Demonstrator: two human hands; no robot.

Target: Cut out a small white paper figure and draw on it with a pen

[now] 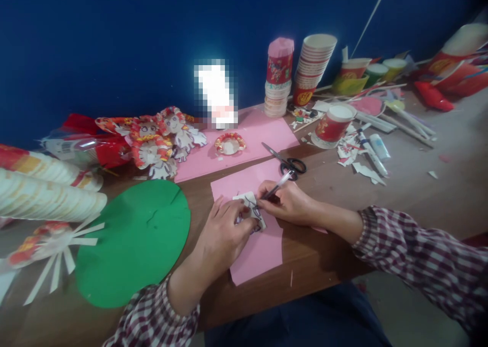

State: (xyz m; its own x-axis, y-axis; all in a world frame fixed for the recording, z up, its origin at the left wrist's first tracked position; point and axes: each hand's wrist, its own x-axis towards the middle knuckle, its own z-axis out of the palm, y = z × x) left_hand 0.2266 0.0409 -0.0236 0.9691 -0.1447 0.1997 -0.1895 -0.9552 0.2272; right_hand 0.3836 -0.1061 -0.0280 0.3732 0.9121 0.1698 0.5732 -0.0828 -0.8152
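Observation:
My right hand (287, 200) is closed around a pen (280, 183) with a dark grip and a clear barrel. The tip meets a small white piece of paper (248, 198) with dark drawn lines on it. My left hand (226, 230) lies over the left part of that paper, fingers stretched out and pressing on it, so some of the drawing is hidden. Beneath the paper is a pink sheet (263, 258) on the wooden table. Just beyond my right hand, scissors (285, 161) with black handles lie partly spread.
A green disc (133, 250) lies at left beside stacked paper cups (49, 197). Paper figures (152, 143) and a red-rimmed ring (230, 143) sit on or near another pink sheet (198, 164). Cup stacks (314, 62), a red cup (333, 125), paper scraps (368, 174) and a glue tube (380, 146) stand right.

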